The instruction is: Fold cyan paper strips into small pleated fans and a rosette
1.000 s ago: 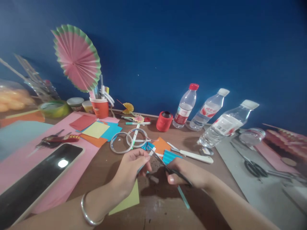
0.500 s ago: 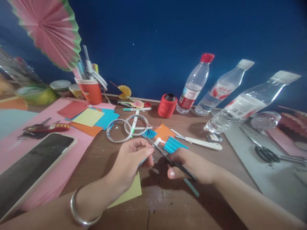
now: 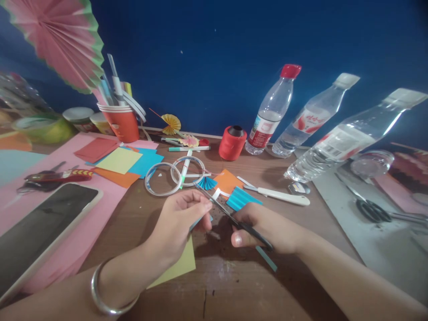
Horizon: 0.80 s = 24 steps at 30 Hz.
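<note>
My left hand (image 3: 179,218), with a silver bangle on the wrist, pinches a small bluish paper piece (image 3: 195,223), mostly hidden by the fingers. In my right hand (image 3: 270,227) are black-handled scissors (image 3: 223,208), blades pointing up and left past the left fingertips; they look nearly closed. A yellow paper sheet (image 3: 182,267) lies under the left wrist. Beyond the hands sit a pleated blue paper (image 3: 244,199), a small blue paper fan (image 3: 205,183) and an orange paper (image 3: 228,182). A thin paper strip (image 3: 266,258) lies below the right hand.
Two tape rolls (image 3: 162,193) lie ahead, before a red thread spool (image 3: 232,143). Bottles, including a red-capped bottle (image 3: 269,116), stand at back right. A white-handled knife (image 3: 284,196) lies right. Leftward are a phone (image 3: 50,232), coloured papers (image 3: 118,160) and a red cup (image 3: 122,127).
The view has shifted slightly, so the things on the table sit a little differently in the picture. Both hands keep nearly the same pose, with the scissors still by the left fingertips.
</note>
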Each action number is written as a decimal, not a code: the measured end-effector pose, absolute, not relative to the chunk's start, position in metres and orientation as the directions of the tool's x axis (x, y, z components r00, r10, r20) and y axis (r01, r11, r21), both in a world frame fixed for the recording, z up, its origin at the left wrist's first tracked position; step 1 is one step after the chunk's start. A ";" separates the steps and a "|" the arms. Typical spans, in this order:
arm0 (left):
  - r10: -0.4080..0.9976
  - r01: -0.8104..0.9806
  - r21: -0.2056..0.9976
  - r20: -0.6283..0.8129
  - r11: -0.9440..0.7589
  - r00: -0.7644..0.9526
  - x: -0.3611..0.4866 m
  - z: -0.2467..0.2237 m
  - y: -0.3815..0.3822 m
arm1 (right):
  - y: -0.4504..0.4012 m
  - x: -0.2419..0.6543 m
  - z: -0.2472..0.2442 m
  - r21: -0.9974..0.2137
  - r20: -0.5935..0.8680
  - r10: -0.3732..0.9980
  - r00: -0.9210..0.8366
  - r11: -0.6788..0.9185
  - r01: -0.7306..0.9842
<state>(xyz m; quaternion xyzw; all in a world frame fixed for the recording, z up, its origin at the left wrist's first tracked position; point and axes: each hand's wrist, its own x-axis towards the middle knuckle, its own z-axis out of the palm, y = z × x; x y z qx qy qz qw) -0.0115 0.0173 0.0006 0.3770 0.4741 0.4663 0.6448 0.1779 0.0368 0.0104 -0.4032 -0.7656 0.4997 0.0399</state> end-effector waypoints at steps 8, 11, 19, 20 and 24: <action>0.960 -0.234 0.932 -0.259 0.276 0.103 -0.012 0.000 0.018 | 0.038 0.177 0.011 -0.804 -0.387 0.627 -0.676 0.130 0.580; 0.962 -0.235 0.934 -0.250 0.269 0.106 -0.012 -0.001 0.018 | 0.038 0.177 0.011 -0.800 -0.392 0.630 -0.670 0.127 0.587; 0.962 -0.242 0.931 -0.255 0.272 0.099 -0.012 0.000 0.017 | 0.038 0.176 0.012 -0.796 -0.402 0.635 -0.659 0.113 0.595; 0.962 -0.244 0.931 -0.256 0.272 0.099 -0.011 0.000 0.017 | 0.038 0.176 0.012 -0.795 -0.404 0.638 -0.656 0.111 0.597; 0.961 -0.259 0.926 -0.255 0.274 0.104 -0.011 0.000 0.017 | 0.037 0.176 0.012 -0.792 -0.407 0.643 -0.649 0.107 0.602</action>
